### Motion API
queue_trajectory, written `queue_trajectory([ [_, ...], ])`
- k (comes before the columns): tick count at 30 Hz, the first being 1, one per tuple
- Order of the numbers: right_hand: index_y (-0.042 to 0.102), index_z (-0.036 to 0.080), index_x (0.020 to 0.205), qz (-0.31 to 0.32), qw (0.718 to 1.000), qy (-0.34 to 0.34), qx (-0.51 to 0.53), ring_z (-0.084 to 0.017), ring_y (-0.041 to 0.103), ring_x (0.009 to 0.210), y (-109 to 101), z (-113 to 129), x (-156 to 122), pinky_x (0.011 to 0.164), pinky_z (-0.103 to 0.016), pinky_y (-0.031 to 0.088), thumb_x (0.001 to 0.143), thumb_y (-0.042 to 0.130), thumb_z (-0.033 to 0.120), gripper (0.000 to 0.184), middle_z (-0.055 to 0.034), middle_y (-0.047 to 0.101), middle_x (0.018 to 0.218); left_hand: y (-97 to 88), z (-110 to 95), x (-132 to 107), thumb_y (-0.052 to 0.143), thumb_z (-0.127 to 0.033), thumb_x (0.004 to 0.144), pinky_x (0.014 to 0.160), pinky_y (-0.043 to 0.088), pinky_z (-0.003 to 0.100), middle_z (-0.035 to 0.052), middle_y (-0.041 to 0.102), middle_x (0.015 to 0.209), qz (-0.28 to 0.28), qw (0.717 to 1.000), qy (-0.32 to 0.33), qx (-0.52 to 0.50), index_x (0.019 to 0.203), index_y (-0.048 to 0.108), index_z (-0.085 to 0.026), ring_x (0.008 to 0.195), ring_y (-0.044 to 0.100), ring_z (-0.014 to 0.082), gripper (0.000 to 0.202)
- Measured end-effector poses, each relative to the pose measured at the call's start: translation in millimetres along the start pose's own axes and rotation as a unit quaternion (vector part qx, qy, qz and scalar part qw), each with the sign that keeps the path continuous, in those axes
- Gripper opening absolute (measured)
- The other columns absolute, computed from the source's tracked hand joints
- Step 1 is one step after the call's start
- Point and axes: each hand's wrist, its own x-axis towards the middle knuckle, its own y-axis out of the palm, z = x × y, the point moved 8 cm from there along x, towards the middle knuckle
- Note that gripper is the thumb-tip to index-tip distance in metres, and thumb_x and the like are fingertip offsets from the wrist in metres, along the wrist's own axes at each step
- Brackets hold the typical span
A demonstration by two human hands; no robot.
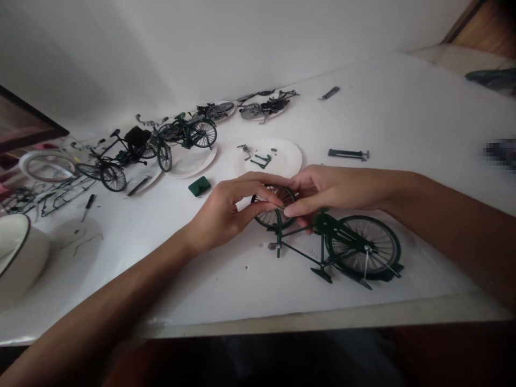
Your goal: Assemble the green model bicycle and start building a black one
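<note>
A dark green model bicycle [322,244] lies on the white table near the front edge, its rear wheel [365,247] to the right. My left hand [226,207] and my right hand [322,188] meet over its front wheel [274,207]. Both pinch that wheel with their fingertips from opposite sides. The fork and the wheel's upper part are partly hidden under my fingers.
A paper plate [282,156] with small green parts sits just behind my hands, a green block [199,186] to its left. Several finished model bicycles [161,142] stand on plates at the back left. Loose parts [349,154] lie at the right; a white bowl [16,252] at far left.
</note>
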Motion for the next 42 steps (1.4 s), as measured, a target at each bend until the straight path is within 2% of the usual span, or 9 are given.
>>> queue_trajectory([
  [5,0.071,0.019,0.105,-0.005,1.0,0.001,0.009,-0.017,0.066,0.079,-0.8,-1.2,-0.3,0.075,-0.032,0.056,0.085,0.073,0.04,0.029,-0.0029,0.069,0.084,-3.4,1.0,-3.3,0.073,-0.023,0.09,0.093,0.059,0.038,0.0105,0.069,0.13,-0.03,0.999,-0.012,0.007,0.098,0.073,-0.019,0.11,0.07,0.0242,0.009],
  [8,0.072,0.018,0.107,-0.008,1.0,0.002,0.0,-0.017,0.066,0.079,-1.1,-1.0,-0.8,0.076,-0.031,0.055,0.085,0.073,0.042,0.032,-0.0039,0.07,0.087,-3.5,-0.9,-3.0,0.071,-0.023,0.091,0.088,0.061,0.037,0.0091,0.071,0.127,-0.019,0.999,-0.004,0.036,0.094,0.073,-0.02,0.106,0.071,0.0236,0.004],
  [12,0.073,0.018,0.112,0.005,1.0,-0.001,0.0,-0.016,0.066,0.077,0.7,0.3,-0.4,0.075,-0.03,0.054,0.086,0.073,0.039,0.033,-0.0039,0.072,0.088,-3.4,-2.2,-1.4,0.071,-0.022,0.092,0.091,0.06,0.038,0.0081,0.072,0.125,-0.009,0.999,0.005,0.04,0.095,0.074,-0.021,0.109,0.07,0.0237,0.005],
  [23,0.072,0.019,0.103,0.031,0.999,-0.015,0.008,-0.014,0.064,0.075,3.7,0.3,-1.0,0.073,-0.026,0.053,0.088,0.072,0.037,0.024,-0.0011,0.068,0.082,1.9,-5.6,2.4,0.067,-0.02,0.094,0.092,0.059,0.038,0.0088,0.07,0.127,0.033,0.999,0.007,0.017,0.095,0.075,-0.021,0.114,0.067,0.024,0.008],
  [28,0.069,0.017,0.096,0.077,0.996,-0.011,0.043,-0.012,0.064,0.073,11.9,-0.6,-1.0,0.071,-0.024,0.054,0.088,0.073,0.031,0.017,-0.0002,0.066,0.084,4.0,-4.6,4.8,0.07,-0.017,0.091,0.09,0.058,0.034,0.0094,0.07,0.115,0.054,0.997,0.011,-0.057,0.09,0.075,-0.019,0.106,0.067,0.0206,0.005],
  [31,0.069,0.016,0.091,0.109,0.992,0.01,0.07,-0.011,0.063,0.067,19.7,-2.0,-2.1,0.065,-0.022,0.054,0.087,0.074,0.03,0.016,0.0017,0.064,0.074,8.9,-1.5,4.9,0.073,-0.018,0.089,0.089,0.057,0.032,0.01,0.067,0.112,0.089,0.99,-0.009,-0.113,0.089,0.076,-0.017,0.104,0.066,0.0197,0.003],
  [34,0.069,0.016,0.087,0.126,0.988,0.04,0.084,-0.01,0.062,0.061,24.9,-3.9,-3.9,0.058,-0.019,0.053,0.085,0.076,0.029,0.015,0.0026,0.063,0.068,15.1,-0.8,2.9,0.073,-0.018,0.089,0.094,0.055,0.031,0.0102,0.064,0.112,0.117,0.981,-0.026,-0.151,0.09,0.076,-0.016,0.106,0.064,0.0189,0.003],
  [39,0.065,0.016,0.077,0.118,0.985,0.074,0.101,-0.01,0.06,0.058,24.7,-6.9,-6.0,0.055,-0.02,0.054,0.084,0.075,0.026,0.016,0.0026,0.061,0.064,17.5,0.9,-0.3,0.064,-0.02,0.097,0.095,0.053,0.033,0.0104,0.066,0.111,0.073,0.977,-0.052,-0.196,0.096,0.073,-0.015,0.105,0.065,0.0185,0.011],
  [42,0.067,0.017,0.082,0.101,0.985,0.073,0.118,-0.012,0.062,0.061,22.5,-7.3,-6.3,0.058,-0.024,0.057,0.083,0.075,0.024,0.011,0.0022,0.061,0.07,14.9,0.9,-1.8,0.07,-0.022,0.093,0.096,0.053,0.034,0.011,0.068,0.112,0.039,0.982,-0.061,-0.177,0.091,0.07,-0.014,0.107,0.065,0.0203,0.008],
])
